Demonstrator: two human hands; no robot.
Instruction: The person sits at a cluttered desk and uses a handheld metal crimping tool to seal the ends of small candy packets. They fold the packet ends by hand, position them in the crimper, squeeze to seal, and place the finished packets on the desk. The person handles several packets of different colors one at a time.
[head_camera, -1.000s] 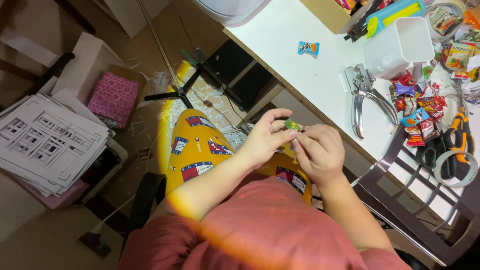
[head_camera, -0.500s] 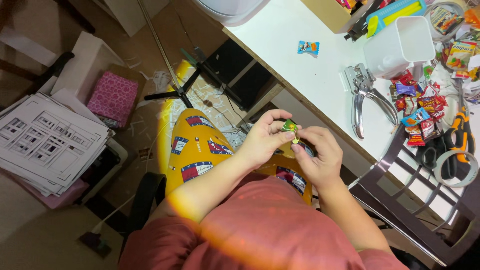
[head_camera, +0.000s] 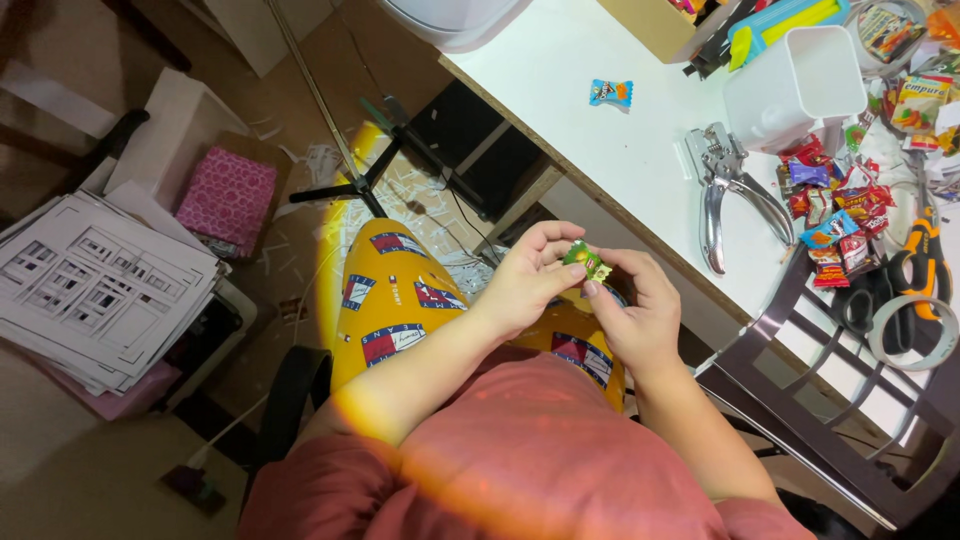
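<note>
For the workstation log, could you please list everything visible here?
small sweet: one, green wrapper, pinched between both hands
wrapped sweet: one, blue, alone on table
white table: one, upper right
white tub: one, on table
metal punch pliers: one, silver, beside tub
sweets pile: many, mostly red, right of pliers
paper stack: one, white, far left
pink box: one, floor
left hand: on sweet
right hand: on sweet

Green sweet wrapper (head_camera: 587, 262) at fingertips; blue packet (head_camera: 611, 93) on table.
</note>
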